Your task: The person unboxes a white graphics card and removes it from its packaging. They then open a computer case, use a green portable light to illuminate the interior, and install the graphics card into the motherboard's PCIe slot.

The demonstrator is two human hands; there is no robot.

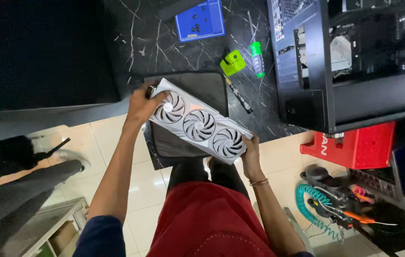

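Here, mid-frame, a white three-fan graphics card (197,124) runs lengthwise from upper left to lower right, over a dark mat (212,88). The left hand (140,105) curls fingers around its upper-left end; the right hand (250,151) clasps the lower-right end.

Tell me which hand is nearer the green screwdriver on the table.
Right. The right hand grips the lower end of the white three-fan card, below the green screwdriver. The left hand holds the card's other end, farther off to the side.
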